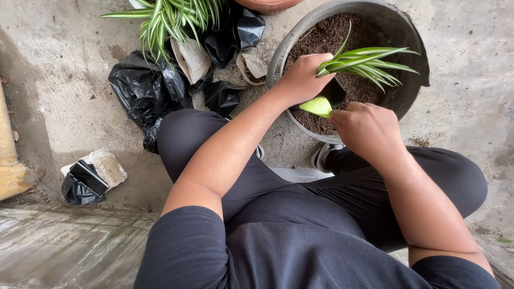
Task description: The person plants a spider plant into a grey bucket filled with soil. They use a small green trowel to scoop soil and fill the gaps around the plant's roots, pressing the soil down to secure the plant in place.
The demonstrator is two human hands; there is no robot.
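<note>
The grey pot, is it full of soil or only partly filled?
Partly filled. In the pot the soil lies below the rim, with bare inner wall showing on the right side.

Left hand covers the base of the small spider plant, roots not visible. Right hand hides most of the green-handled tool; its dark blade end can't be made out against the soil. Terracotta pot and big spider plant cut off at top edge. Yellow pipe clipped at left.
</note>
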